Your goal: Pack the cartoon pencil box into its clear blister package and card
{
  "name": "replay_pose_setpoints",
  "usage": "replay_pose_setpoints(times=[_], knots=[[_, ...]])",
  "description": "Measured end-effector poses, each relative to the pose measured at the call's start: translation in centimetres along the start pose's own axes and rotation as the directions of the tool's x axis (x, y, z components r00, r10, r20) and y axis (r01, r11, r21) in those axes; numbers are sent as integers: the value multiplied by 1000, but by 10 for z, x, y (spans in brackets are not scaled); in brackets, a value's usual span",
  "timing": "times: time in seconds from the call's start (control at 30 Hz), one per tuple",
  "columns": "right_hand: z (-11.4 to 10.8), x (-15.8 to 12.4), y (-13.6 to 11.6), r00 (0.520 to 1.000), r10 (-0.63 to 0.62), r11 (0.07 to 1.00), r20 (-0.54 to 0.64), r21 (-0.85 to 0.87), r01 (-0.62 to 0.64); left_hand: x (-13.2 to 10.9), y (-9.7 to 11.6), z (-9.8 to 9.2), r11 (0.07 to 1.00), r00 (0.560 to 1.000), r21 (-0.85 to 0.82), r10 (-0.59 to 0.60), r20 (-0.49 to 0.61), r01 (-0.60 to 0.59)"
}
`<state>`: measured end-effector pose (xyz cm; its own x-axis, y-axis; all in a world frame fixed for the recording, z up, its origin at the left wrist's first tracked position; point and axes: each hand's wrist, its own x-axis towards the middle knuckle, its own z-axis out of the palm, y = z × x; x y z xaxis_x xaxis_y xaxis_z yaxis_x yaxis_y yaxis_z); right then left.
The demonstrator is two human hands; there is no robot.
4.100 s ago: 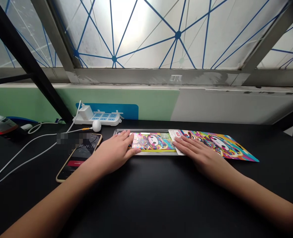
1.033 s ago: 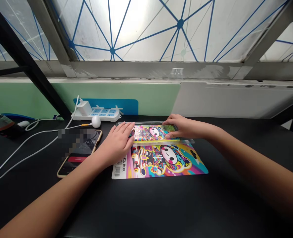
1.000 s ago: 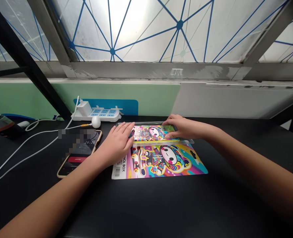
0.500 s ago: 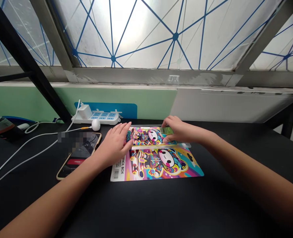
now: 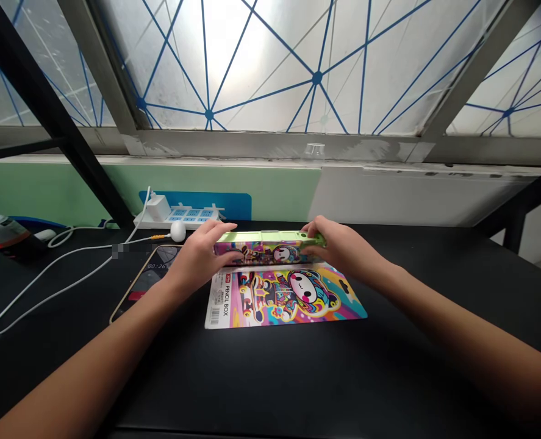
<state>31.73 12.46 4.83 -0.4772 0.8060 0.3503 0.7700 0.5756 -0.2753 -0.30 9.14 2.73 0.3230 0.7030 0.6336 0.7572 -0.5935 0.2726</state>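
Observation:
A pencil box (image 5: 265, 253) with a colourful cartoon front and a light green side is tipped up, its green side facing upward. My left hand (image 5: 201, 253) grips its left end, thumb along the printed front and fingers over the top. At the other end, my right hand (image 5: 338, 244) pinches the green corner between thumb and fingers. Just in front lies a flat printed card (image 5: 288, 299) with the words PENCIL BOX, a barcode and the same cartoon figure. The box's back and underside are hidden.
Left of my left hand is a phone (image 5: 149, 274), partly covered by my forearm. A white cable (image 5: 46, 274) loops over the black table (image 5: 270, 378). Behind stand a power strip (image 5: 192, 214) with a charger and, far left, a bottle (image 5: 5, 231). A windowed wall closes the back.
The pencil box has been tilted up from lying flatter, so its green side now shows along the top. Both hands have closed round its ends. My view has shifted slightly.

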Motion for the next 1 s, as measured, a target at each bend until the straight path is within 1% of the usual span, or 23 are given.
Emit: replay_pose_setpoints(times=[0.03,0.1,0.17,0.2,0.23,0.27,0.33,0.37,0.4,0.47,0.5,0.53,0.57,0.63,0.7,0.77,0.8,0.87,0.93,1.0], knots=[[-4,-4,-2,996,-39,999,-81,1,39,1,3,-4,998,996,10,64,-60,-63],[-15,-16,-7,961,-144,990,-234,-37,139,3,13,-13,981,968,70,189,-166,-180],[-26,-34,-12,917,-249,968,-311,-112,225,0,29,-25,958,942,149,271,-199,-244],[-30,-45,-15,903,-290,956,-318,-144,256,-3,38,-30,948,939,182,294,-177,-263],[-33,-58,-16,895,-318,946,-313,-165,278,-9,46,-35,941,948,201,297,-115,-270],[-34,-71,-17,890,-341,938,-304,-177,299,-16,54,-39,931,946,206,319,-60,-301],[-32,-98,-16,884,-379,923,-273,-185,339,-35,64,-41,908,927,197,374,11,-369],[-29,-110,-15,880,-403,912,-252,-184,365,-45,67,-41,891,907,178,418,39,-418],[-25,-120,-14,873,-433,899,-225,-182,399,-55,67,-38,861,875,156,479,73,-484],[-15,-134,-12,845,-505,861,-177,-177,478,-71,65,-32,785,800,153,584,139,-600],[-11,-138,-12,828,-537,841,-160,-177,511,-76,62,-29,760,776,156,611,157,-631],[-6,-140,-12,817,-558,827,-149,-180,532,-79,59,-26,748,762,150,624,173,-646],[-2,-140,-12,812,-565,822,-145,-185,539,-81,55,-24,757,766,133,615,186,-640],[5,-137,-11,825,-545,836,-150,-179,519,-81,49,-21,823,817,73,542,199,-564],[8,-134,-10,854,-501,864,-138,-128,486,-80,43,-21,902,879,-2,422,221,-432],[9,-132,-7,896,-431,902,-104,-36,430,-82,40,-22,957,922,-69,291,257,-283],[9,-131,-5,921,-383,923,-72,19,385,-83,38,-23,972,932,-97,235,275,-216],[9,-131,-1,962,-273,954,0,131,271,-87,36,-23,986,939,-134,141,313,-103],[8,-130,2,978,-198,959,65,221,179,-89,34,-23,990,932,-141,77,353,-29],[7,-129,4,981,-171,951,88,274,141,-90,33,-22,990,918,-138,25,396,32]])
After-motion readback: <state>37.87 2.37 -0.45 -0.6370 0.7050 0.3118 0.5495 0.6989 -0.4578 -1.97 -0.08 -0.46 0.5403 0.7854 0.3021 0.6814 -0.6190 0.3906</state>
